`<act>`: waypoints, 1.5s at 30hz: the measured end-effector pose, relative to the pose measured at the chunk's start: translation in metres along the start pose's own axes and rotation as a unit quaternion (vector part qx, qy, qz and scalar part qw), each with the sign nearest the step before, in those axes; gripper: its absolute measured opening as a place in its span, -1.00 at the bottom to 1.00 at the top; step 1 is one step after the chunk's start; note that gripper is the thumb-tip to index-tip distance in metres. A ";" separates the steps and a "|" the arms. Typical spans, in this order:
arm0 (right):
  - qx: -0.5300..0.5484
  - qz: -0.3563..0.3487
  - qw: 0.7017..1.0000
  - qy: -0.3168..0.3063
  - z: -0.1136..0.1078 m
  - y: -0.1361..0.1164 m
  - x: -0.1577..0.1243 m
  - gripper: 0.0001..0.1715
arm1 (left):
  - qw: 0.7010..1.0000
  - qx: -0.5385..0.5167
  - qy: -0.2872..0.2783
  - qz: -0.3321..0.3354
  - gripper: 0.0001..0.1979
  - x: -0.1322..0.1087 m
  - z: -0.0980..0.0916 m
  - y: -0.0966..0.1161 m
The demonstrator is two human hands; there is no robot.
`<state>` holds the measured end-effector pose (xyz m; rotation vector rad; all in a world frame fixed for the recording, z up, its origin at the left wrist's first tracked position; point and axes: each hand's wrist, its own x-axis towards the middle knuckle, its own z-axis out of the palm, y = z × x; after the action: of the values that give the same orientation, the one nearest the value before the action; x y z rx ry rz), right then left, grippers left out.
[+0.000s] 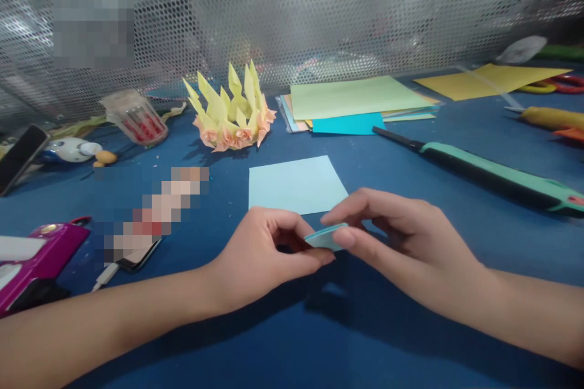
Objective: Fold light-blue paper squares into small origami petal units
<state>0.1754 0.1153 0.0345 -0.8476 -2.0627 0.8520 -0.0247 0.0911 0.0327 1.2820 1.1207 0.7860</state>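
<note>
My left hand (269, 249) and my right hand (392, 234) meet just above the blue table (292, 340), both pinching one small folded piece of light blue paper (325, 237). Thumb and fingers of each hand press on its ends. A flat light blue paper square (294, 184) lies on the table just beyond the hands. Behind it stands a yellow and pink folded-paper crown (232, 112).
A stack of coloured paper sheets (356, 103) lies at the back, a yellow sheet (488, 81) farther right. A teal-handled cutter (483, 173) lies diagonally at the right. A phone (18, 158), a clear jar (134, 117) and a magenta device (41, 261) sit at the left. A perforated metal wall (292, 12) closes the back.
</note>
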 end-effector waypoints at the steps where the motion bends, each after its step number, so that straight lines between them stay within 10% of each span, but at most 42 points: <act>1: -0.010 -0.007 1.000 -0.007 0.000 0.000 0.000 -0.83 | 1.000 0.005 -0.003 0.000 -0.82 0.000 0.000 0.000; 15: 0.015 -0.016 1.000 -0.016 0.001 -0.001 -0.003 -0.74 | 0.999 -0.009 -0.045 0.003 -0.77 -0.003 -0.002 0.002; 28: 0.196 0.149 0.966 -0.085 0.001 0.001 0.004 -0.68 | 0.977 0.133 0.067 0.150 -0.68 -0.011 0.001 0.006; 45: 0.088 0.103 0.982 -0.129 -0.002 0.007 0.004 -0.48 | 0.989 -0.128 0.063 0.051 -0.84 0.002 -0.003 0.002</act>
<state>0.1765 0.1227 0.0318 -0.9032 -2.1024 1.2958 -0.0267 0.0946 0.0346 1.0917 1.0221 1.0632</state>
